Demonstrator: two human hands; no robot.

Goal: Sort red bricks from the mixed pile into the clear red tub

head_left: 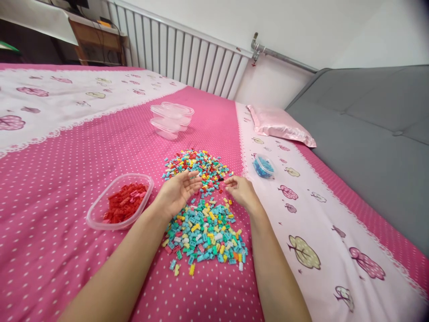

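Two heaps of small coloured toy building bricks lie on a pink dotted bedspread: a far pile (204, 163) and a near pile (204, 232). My left hand (177, 190) is open between them at their left side, palm turned inward, fingers stretched out and nothing in them. Across from it, at the right edge of the far pile, my right hand (240, 191) has its fingers loosely bent and apart, with no brick visible in them. A black brick (220, 180) lies just left of its fingertips. Left of my left forearm stands a clear plastic container (95, 212) holding red bricks (125, 203).
A small clear tub of blue pieces (263, 167) stands to the right. Several stacked clear containers (170, 117) sit beyond the piles. Farther back are a pink pillow (279, 125), a grey headboard (368, 129) and a white radiator (181, 47) along the wall.
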